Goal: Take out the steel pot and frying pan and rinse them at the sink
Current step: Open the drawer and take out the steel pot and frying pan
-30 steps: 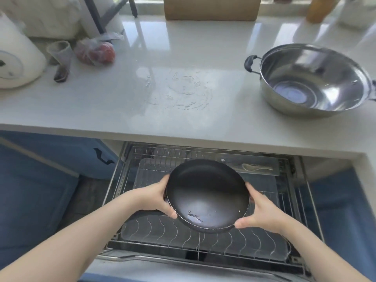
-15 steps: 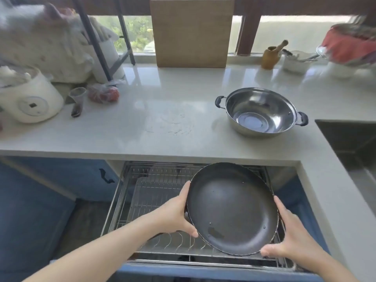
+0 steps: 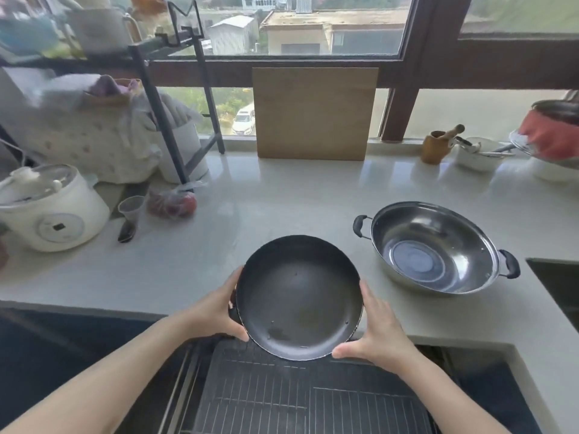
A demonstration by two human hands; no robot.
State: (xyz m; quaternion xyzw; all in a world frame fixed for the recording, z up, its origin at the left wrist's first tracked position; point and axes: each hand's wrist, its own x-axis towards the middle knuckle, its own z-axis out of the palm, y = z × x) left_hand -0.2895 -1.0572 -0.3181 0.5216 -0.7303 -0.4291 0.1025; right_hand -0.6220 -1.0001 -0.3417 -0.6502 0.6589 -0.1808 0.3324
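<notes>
Left hand [image 3: 216,311] and right hand [image 3: 377,332] clasping the frying pan [image 3: 299,297] by opposite sides of its rim, fingers curling underneath, thumbs lying along the near edge. Pan hanging in the air, level or nearly so, over the front edge of the countertop [image 3: 282,195], just above the pulled-out wire drawer rack [image 3: 310,399]. Likely behaving as a stiff, moderately heavy piece, not fragile; dark coating showing a few droplets and a damp patch near the front, so probably somewhat slick under the thumbs. Two-sided rim grip looking steady for carrying level; a short dark stub, perhaps a handle base, peeking out beside the left hand, though too hidden for calling it a usable hold. Further back and to the right, steel pot [image 3: 434,249] already sitting on the countertop, open side up, well apart from the pan; judging it rigid, light for its width, best lifted by its two black side handles. Dark sink [image 3: 554,283] edging in at far right. At the back, a wooden cutting board [image 3: 313,114] leaning against the window.
</notes>
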